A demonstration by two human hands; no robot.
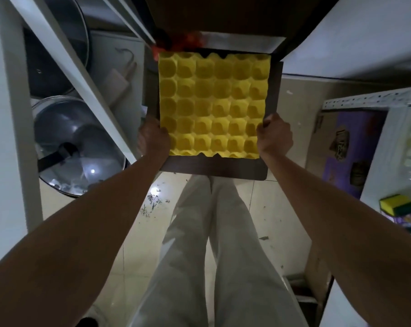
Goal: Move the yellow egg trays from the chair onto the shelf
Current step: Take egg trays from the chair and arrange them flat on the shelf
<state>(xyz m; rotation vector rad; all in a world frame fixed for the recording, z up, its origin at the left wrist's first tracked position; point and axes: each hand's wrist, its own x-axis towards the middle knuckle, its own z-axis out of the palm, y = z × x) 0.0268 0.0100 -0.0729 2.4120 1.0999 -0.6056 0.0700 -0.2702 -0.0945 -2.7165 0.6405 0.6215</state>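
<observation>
We see a dim, soft view with wide-angle bending at the edges; small glare spots sit on the floor tiles (153, 190) and the glass lid (81, 147).

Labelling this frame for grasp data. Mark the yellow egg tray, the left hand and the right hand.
yellow egg tray (212, 107), head view, on a middle cup of its top face.
left hand (152, 138), head view, on the back of the hand at the tray's left edge.
right hand (274, 135), head view, on the back of the hand at the tray's right edge.

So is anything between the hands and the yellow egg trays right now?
Nothing visible. The left hand and right hand already grip opposite near edges of the yellow egg trays, which sit on the chair.
</observation>
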